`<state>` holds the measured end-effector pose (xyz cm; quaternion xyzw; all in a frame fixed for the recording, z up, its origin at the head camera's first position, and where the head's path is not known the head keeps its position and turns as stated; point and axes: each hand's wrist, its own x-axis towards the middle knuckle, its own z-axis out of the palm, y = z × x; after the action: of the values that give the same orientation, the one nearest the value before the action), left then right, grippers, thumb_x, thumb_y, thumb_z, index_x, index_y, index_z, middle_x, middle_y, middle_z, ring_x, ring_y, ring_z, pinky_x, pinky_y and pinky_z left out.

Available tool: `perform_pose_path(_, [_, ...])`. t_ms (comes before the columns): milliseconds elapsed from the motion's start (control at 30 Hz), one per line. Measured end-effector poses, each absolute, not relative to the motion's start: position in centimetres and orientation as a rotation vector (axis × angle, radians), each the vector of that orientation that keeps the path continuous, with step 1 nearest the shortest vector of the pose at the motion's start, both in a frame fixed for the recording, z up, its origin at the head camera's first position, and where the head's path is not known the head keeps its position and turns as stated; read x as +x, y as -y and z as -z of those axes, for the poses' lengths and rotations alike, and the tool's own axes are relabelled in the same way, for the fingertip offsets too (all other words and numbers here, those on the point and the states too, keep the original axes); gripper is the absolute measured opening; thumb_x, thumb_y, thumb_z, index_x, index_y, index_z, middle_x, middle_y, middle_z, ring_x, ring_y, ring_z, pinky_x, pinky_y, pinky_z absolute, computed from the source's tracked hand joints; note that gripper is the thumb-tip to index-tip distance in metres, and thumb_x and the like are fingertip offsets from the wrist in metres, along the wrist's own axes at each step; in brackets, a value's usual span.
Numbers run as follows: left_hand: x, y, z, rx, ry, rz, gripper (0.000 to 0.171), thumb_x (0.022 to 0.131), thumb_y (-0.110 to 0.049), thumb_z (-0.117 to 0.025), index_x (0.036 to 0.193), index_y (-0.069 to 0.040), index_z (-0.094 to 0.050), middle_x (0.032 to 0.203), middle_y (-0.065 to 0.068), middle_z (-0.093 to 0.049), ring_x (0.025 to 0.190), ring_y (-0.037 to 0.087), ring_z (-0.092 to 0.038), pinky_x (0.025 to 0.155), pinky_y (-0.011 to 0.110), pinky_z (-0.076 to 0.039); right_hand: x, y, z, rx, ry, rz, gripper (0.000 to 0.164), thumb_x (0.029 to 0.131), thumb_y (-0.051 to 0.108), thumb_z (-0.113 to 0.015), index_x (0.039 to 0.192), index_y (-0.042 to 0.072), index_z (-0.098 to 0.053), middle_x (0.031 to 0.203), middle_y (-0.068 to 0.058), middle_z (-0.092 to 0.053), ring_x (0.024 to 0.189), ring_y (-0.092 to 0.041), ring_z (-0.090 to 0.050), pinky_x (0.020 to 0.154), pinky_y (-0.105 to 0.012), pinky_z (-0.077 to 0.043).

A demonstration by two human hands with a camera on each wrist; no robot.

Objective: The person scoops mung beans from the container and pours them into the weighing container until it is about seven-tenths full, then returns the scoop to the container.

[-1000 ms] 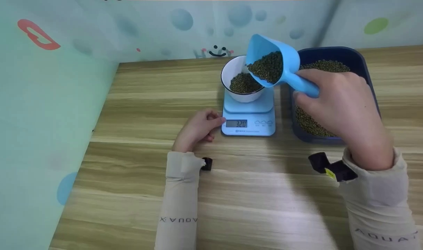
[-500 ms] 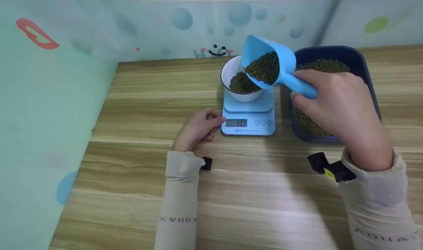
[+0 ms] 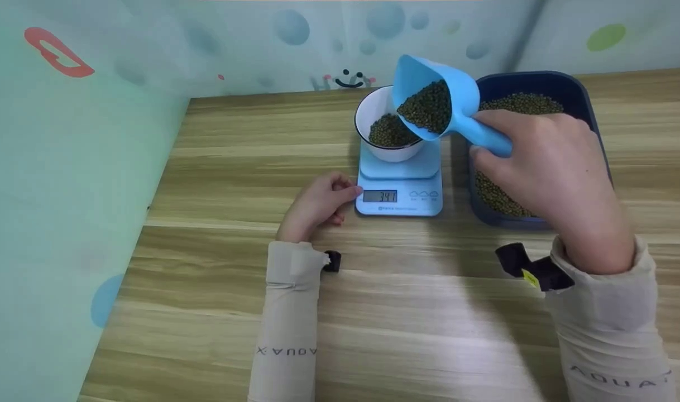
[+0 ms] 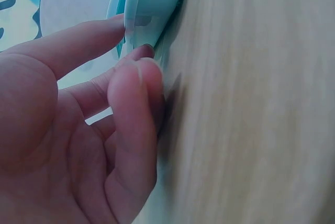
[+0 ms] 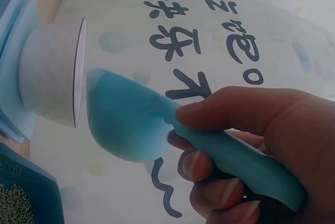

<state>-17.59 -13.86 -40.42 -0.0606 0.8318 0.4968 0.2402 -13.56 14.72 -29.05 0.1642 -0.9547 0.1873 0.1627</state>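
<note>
In the head view my right hand (image 3: 552, 162) grips the handle of a blue scoop (image 3: 465, 92) heaped with small green beans (image 3: 429, 107). The scoop's tilted mouth is over the right rim of a white bowl (image 3: 373, 109). More beans lie in that bowl, which stands on a light blue kitchen scale (image 3: 398, 208) with a lit display. My left hand (image 3: 317, 204) is at the scale's left edge, its thumb touching beside the display and its other fingers loosely bent. The right wrist view shows the back of the scoop (image 5: 123, 116) next to the bowl (image 5: 52, 72).
A dark blue tub (image 3: 546, 81) of the same beans stands right of the scale, partly hidden under my right hand. Behind the wooden table (image 3: 234, 167) rises a printed wall sheet (image 3: 250, 44), with another wall sheet (image 3: 66, 195) along the left.
The scoop shifts slightly left over the bowl, then back right, still tilted. The number on the scale's display has changed from about 32. My left hand stays at the scale's edge.
</note>
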Motion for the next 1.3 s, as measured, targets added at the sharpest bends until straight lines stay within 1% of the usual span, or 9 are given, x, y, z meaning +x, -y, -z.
perform_pose_path(133, [-17.59,13.90,40.40,-0.169,-2.266,-1.367,0.026,0.090,-0.032,-0.059,0.107,-0.013,-0.055,0.096,0.006,-0.056,0.052,0.010,-0.049,0.047,0.021,-0.046,-13.62,-14.79,29.12,0.469,2.726,-0.526,0.023,0.083,0.021,-0.055,0.102,0.014,-0.066,0.056,-0.003,-0.047,0.048,-0.021,-0.037,0.045,-0.031,-0.025])
perform_pose_path(433, [-17.41,14.10,40.30,-0.191,-2.265,-1.367,0.026,0.089,-0.033,-0.060,0.107,-0.014,-0.056,0.092,0.005,-0.055,0.052,0.010,-0.049,0.047,0.021,-0.046,-13.72,-14.61,29.03,0.465,2.734,-0.529,0.031,0.084,0.022,-0.055,0.112,0.014,-0.066,0.061,-0.004,-0.053,0.049,-0.021,-0.039,0.044,-0.031,-0.027])
perform_pose_path(567, [-17.34,14.10,40.25,-0.197,-2.255,-1.374,0.026,0.089,-0.034,-0.060,0.106,-0.015,-0.056,0.090,0.004,-0.053,0.052,0.010,-0.049,0.047,0.021,-0.046,-13.66,-14.54,29.01,0.462,2.744,-0.525,0.031,0.084,0.023,-0.056,0.112,0.014,-0.066,0.061,-0.003,-0.053,0.049,-0.022,-0.040,0.044,-0.031,-0.027])
perform_pose_path(667, [-17.32,14.08,40.25,-0.186,-2.262,-1.380,0.026,0.089,-0.033,-0.060,0.106,-0.014,-0.056,0.088,0.004,-0.053,0.051,0.010,-0.049,0.047,0.021,-0.046,-13.67,-14.58,29.09,0.464,2.734,-0.526,0.028,0.084,0.022,-0.055,0.109,0.014,-0.067,0.060,-0.003,-0.052,0.049,-0.021,-0.039,0.044,-0.031,-0.026])
perform_pose_path(767, [-17.35,14.05,40.30,-0.169,-2.274,-1.384,0.026,0.089,-0.031,-0.061,0.105,-0.012,-0.056,0.086,0.004,-0.053,0.049,0.010,-0.048,0.046,0.021,-0.046,-13.73,-14.72,29.18,0.471,2.717,-0.527,0.021,0.083,0.020,-0.055,0.100,0.014,-0.066,0.057,-0.003,-0.048,0.048,-0.021,-0.037,0.045,-0.031,-0.025])
perform_pose_path(900, [-17.40,14.02,40.33,-0.150,-2.278,-1.386,0.024,0.089,-0.029,-0.061,0.104,-0.010,-0.056,0.084,0.004,-0.052,0.047,0.010,-0.048,0.045,0.021,-0.046,-13.78,-14.91,29.24,0.476,2.711,-0.529,0.015,0.083,0.018,-0.055,0.093,0.012,-0.063,0.055,-0.004,-0.044,0.048,-0.021,-0.036,0.046,-0.031,-0.024])
perform_pose_path(1033, [-17.41,14.04,40.30,-0.148,-2.272,-1.393,0.024,0.089,-0.029,-0.061,0.105,-0.011,-0.057,0.086,0.004,-0.054,0.048,0.010,-0.048,0.045,0.021,-0.046,-13.78,-15.05,29.21,0.467,2.715,-0.525,0.020,0.083,0.018,-0.054,0.098,0.011,-0.065,0.057,-0.005,-0.045,0.048,-0.021,-0.036,0.047,-0.031,-0.024])
perform_pose_path(1200, [-17.39,14.10,40.34,-0.153,-2.254,-1.413,0.024,0.090,-0.028,-0.060,0.106,-0.011,-0.056,0.088,0.005,-0.054,0.048,0.010,-0.048,0.045,0.021,-0.045,-13.75,-15.14,29.16,0.462,2.707,-0.525,0.030,0.084,0.019,-0.055,0.110,0.011,-0.066,0.060,-0.006,-0.050,0.048,-0.021,-0.037,0.046,-0.031,-0.025])
perform_pose_path(1300, [-17.37,14.14,40.38,-0.159,-2.247,-1.423,0.024,0.090,-0.028,-0.060,0.106,-0.011,-0.056,0.087,0.005,-0.054,0.048,0.010,-0.048,0.045,0.021,-0.045,-13.72,-15.09,29.12,0.459,2.707,-0.529,0.029,0.084,0.019,-0.055,0.109,0.011,-0.067,0.059,-0.005,-0.049,0.048,-0.021,-0.037,0.046,-0.031,-0.025])
